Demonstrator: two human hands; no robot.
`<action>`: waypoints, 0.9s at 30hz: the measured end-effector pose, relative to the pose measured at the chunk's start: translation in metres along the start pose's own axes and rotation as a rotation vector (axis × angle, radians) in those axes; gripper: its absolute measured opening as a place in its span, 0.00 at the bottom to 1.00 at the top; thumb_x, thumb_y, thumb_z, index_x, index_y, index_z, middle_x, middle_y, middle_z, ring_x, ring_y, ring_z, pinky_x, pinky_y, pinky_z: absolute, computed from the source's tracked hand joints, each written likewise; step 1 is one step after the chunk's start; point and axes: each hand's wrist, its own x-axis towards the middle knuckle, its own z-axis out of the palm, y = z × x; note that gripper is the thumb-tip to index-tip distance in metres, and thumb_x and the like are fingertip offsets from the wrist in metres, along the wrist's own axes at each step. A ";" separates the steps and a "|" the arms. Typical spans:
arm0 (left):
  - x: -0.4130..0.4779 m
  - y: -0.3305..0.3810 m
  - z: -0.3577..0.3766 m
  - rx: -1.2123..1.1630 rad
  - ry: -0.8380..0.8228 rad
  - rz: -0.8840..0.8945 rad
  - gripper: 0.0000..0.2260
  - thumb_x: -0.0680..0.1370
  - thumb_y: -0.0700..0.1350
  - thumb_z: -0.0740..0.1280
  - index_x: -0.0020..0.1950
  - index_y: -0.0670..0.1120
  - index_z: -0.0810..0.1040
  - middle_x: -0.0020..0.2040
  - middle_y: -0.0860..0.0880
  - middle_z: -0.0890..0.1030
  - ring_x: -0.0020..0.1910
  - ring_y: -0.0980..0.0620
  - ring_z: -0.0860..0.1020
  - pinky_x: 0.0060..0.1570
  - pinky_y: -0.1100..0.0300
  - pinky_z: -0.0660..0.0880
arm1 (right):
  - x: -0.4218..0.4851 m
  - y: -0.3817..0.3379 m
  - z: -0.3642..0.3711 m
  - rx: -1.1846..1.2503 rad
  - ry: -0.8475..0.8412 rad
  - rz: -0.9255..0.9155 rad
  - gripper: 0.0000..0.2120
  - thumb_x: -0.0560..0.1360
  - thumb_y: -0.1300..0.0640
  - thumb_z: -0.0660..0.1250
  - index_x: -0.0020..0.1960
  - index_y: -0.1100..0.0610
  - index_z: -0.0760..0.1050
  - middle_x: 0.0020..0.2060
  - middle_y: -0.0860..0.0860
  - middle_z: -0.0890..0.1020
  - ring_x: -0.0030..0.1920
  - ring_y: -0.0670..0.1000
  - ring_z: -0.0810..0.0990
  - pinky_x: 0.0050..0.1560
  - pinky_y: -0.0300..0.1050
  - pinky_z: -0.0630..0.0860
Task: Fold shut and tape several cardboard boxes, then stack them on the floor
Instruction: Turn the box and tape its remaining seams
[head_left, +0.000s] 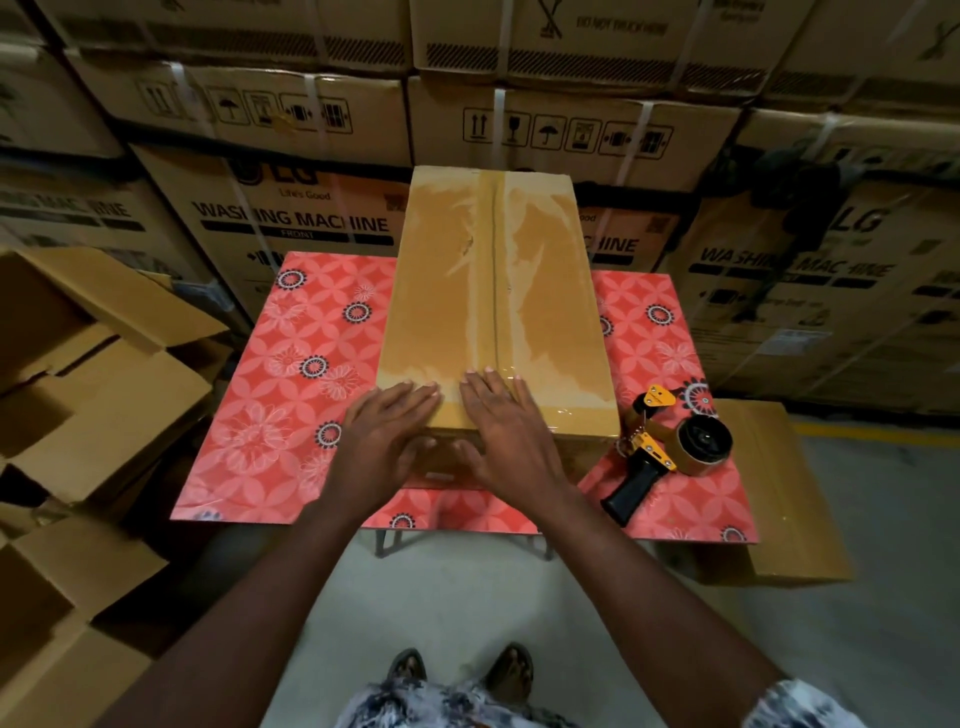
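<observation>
A long cardboard box (493, 306), flaps closed and taped along the centre seam, lies on the red flowered table (291, 395). The left hand (387, 441) and right hand (506, 431) press flat on its near end, fingers straight, grasping nothing. A tape dispenser (670, 447) rests just beside the box's right corner

One wide-angle camera sat on the person's head and faced forward and steeply down. It looked from close above onto the taped box (493, 291) at frame centre on the red table (280, 405). Both forearms ran in from the lower edge. The feet (511, 670) showed at bottom centre, and stacked cartons (311, 228) bowed across the top.
</observation>
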 end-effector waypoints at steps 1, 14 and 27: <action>0.001 -0.001 -0.002 -0.014 -0.010 0.000 0.22 0.79 0.54 0.64 0.72 0.51 0.76 0.73 0.55 0.74 0.73 0.49 0.71 0.69 0.45 0.66 | 0.001 -0.002 -0.001 0.018 -0.005 0.008 0.36 0.79 0.46 0.66 0.81 0.58 0.59 0.80 0.55 0.63 0.81 0.56 0.56 0.81 0.58 0.47; -0.010 -0.029 -0.023 -0.245 -0.067 -0.051 0.25 0.79 0.40 0.69 0.76 0.47 0.71 0.77 0.53 0.68 0.79 0.52 0.61 0.76 0.57 0.61 | 0.024 -0.040 0.004 0.157 -0.007 -0.072 0.31 0.78 0.53 0.67 0.77 0.62 0.66 0.76 0.58 0.68 0.78 0.58 0.63 0.79 0.58 0.51; -0.038 0.030 0.007 -0.501 0.190 -0.608 0.32 0.84 0.47 0.57 0.83 0.46 0.44 0.74 0.54 0.66 0.64 0.57 0.73 0.55 0.69 0.70 | 0.036 -0.051 0.014 0.245 0.004 -0.010 0.28 0.82 0.46 0.56 0.76 0.61 0.68 0.76 0.57 0.70 0.78 0.56 0.65 0.79 0.57 0.57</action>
